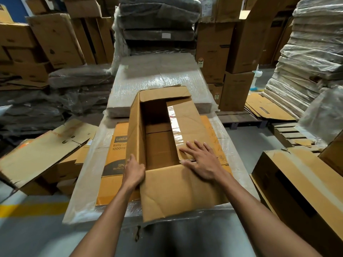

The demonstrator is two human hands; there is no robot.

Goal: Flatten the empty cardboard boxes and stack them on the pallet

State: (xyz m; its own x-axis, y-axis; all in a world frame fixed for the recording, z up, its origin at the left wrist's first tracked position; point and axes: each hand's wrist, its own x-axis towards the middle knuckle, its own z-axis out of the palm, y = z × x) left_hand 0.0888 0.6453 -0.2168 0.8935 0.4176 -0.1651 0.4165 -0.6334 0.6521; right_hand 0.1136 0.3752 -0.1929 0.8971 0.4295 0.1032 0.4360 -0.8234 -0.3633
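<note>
Our open cardboard box (178,191) lies half collapsed on a flattened printed carton (116,145) atop the wrapped stack (87,182), probably over the pallet. Our left hand (134,170) grips its left wall; our right hand (201,160) presses the right flap, fingers spread. Flattening remains.

Open brown box (178,190) atop flat stack (111,190)

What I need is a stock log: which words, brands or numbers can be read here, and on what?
"LuvLa", cut off: flattened orange cardboard box under the open brown cardboard box.
"Baby L", "1000m": same orange box.
"12N", "Qty Per C": same.
Rear box stickers: too small.
</note>
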